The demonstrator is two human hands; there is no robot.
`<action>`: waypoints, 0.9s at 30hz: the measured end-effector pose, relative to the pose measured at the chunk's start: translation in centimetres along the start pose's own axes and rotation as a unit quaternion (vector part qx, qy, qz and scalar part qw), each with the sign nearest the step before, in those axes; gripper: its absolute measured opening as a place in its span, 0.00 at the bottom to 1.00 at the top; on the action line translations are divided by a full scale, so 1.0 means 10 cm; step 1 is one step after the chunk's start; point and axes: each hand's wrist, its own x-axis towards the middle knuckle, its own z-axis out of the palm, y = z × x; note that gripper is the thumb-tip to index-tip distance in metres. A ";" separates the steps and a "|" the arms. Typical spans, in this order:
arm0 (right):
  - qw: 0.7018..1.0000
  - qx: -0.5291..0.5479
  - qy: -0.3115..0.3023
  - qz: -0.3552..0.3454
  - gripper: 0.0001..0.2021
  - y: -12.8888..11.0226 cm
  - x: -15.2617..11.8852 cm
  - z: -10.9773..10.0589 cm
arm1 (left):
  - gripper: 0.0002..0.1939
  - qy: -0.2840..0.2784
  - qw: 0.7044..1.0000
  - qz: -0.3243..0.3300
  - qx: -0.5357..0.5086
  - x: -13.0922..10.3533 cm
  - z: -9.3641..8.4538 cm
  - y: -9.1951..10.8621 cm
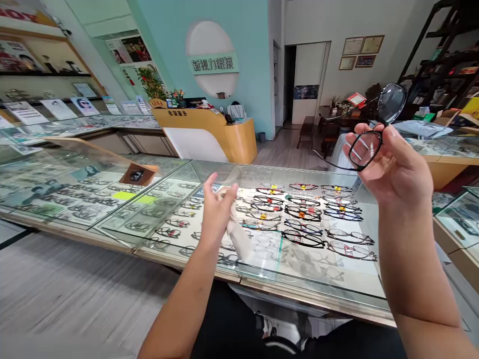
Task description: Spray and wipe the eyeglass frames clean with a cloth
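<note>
Raised at the right, my right hand (404, 172) is closed on a pair of black-framed eyeglasses (391, 103), pinching them near the bridge. The glasses are tilted, one lens above the other, and a thin temple arm sticks out to the left. My left hand (215, 212) is over the glass counter, its fingers closed on a pale cloth (240, 239) that hangs down and is blurred by motion. The cloth and the glasses are well apart. Below both hands, rows of eyeglasses (303, 227) lie inside the glass display case (258, 284), several with coloured tags.
A brown box-like stand (138, 174) sits on the counter at left, near a curved wooden-edged panel (86, 149). Beyond stands a wooden reception desk (239, 139) with a plant (151, 85) beside it. Another glass case (460, 214) is at right.
</note>
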 end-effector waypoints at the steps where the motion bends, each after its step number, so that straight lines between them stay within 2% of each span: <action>1: 1.000 -0.001 -0.003 -0.002 0.08 0.00 0.00 0.00 | 0.45 0.038 0.999 -0.038 -0.008 0.07 -0.12 -0.12; 4: 1.000 -0.008 -0.012 0.000 0.07 -0.01 0.00 0.01 | 0.48 0.095 0.986 -0.136 0.001 0.29 -0.38 -0.42; 7: 1.000 -0.010 -0.014 0.006 0.08 -0.01 -0.01 0.03 | 0.47 0.081 0.978 -0.192 0.032 0.44 -0.49 -0.64; 10: 1.000 -0.004 -0.014 0.013 0.08 -0.01 -0.03 0.06 | 0.44 0.060 0.973 -0.210 0.067 0.55 -0.52 -0.80; 15: 0.999 0.030 -0.014 0.018 0.09 -0.01 -0.04 0.09 | 0.40 0.066 0.968 -0.168 0.177 0.72 -0.54 -1.02; 20: 1.000 0.009 -0.025 0.015 0.13 0.01 -0.02 0.03 | 0.20 0.045 0.955 -0.107 0.273 0.82 -0.59 -1.16; 27: 1.000 0.006 -0.017 0.012 0.14 0.02 -0.01 0.01 | 0.19 0.026 0.940 -0.066 0.333 0.80 -0.65 -1.23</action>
